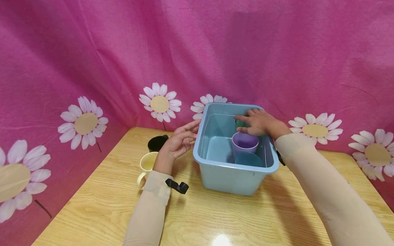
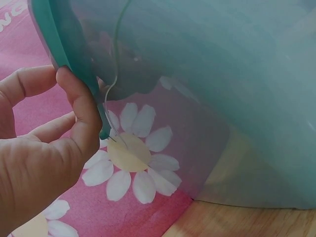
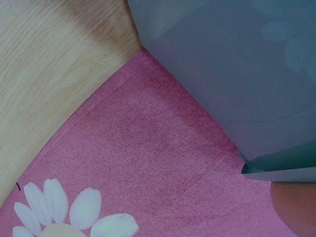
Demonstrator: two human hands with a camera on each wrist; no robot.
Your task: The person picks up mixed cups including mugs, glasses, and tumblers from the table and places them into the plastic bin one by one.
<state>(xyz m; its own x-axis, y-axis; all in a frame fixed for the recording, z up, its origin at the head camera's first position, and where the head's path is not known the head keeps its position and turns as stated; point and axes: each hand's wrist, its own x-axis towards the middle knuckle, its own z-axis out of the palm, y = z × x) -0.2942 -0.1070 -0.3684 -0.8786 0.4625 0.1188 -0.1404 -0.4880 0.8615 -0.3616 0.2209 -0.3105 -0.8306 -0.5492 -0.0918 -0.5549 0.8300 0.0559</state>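
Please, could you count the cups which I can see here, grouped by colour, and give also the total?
Black cup: 1
Yellow cup: 1
Purple cup: 1
Teal cup: 1
Green cup, partly hidden by the right hand: 1
Total of visible cups: 5

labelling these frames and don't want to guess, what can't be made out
- Head view: most of the round green vessel, and any grip on it, under the right hand.
- Head view: lower part of the round teal vessel, behind the front of the blue rectangular plastic tub.
- Head view: base of the round black cup, behind the yellow handled cup.
- Right wrist view: most of the right hand, cut off by the edge.
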